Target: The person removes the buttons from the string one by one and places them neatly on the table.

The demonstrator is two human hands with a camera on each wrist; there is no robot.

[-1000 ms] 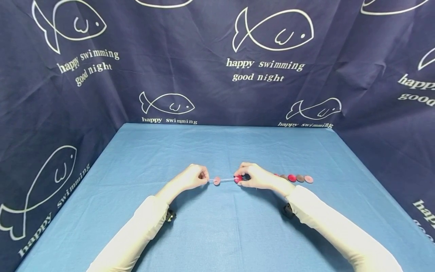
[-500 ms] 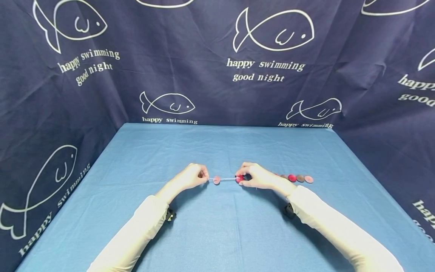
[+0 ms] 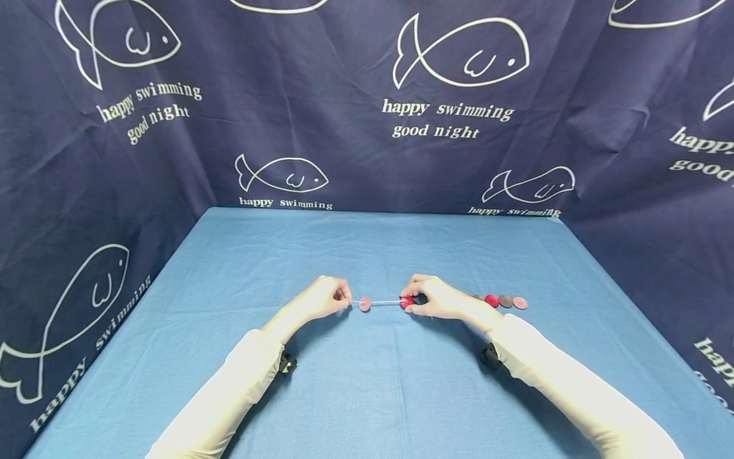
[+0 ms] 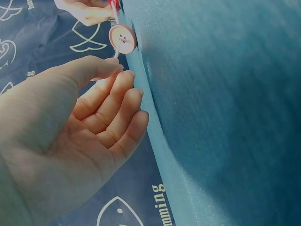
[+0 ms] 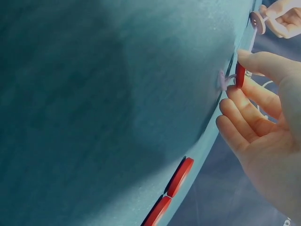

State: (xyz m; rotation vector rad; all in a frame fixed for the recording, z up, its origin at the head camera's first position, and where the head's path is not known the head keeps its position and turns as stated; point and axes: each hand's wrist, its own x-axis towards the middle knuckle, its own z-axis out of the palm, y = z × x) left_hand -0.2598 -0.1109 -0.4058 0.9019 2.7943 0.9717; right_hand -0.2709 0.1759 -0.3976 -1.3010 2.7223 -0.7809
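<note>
My left hand point(image 3: 328, 298) pinches one end of a thin pale string point(image 3: 385, 303) between thumb and forefinger. Close to those fingertips, a pink button point(image 4: 123, 39) is threaded on the string, its holes visible in the left wrist view. Farther along, my right hand point(image 3: 436, 298) pinches a red button point(image 5: 240, 76) by its edges, and the string runs taut between the two buttons. Behind the red button a loose pinkish tail of string point(image 5: 223, 80) sticks out in the right wrist view. The other fingers of both hands are loosely bent.
A row of buttons lies on the blue cloth right of my right hand: a red button point(image 3: 492, 300), a brown button point(image 3: 505, 301) and a pink button point(image 3: 520, 303), with others partly hidden by the wrist. A dark fish-print curtain point(image 3: 367, 115) stands behind the table.
My right hand has drifted slightly right with the red button, widening the gap to the pink button. My left hand has barely moved.
</note>
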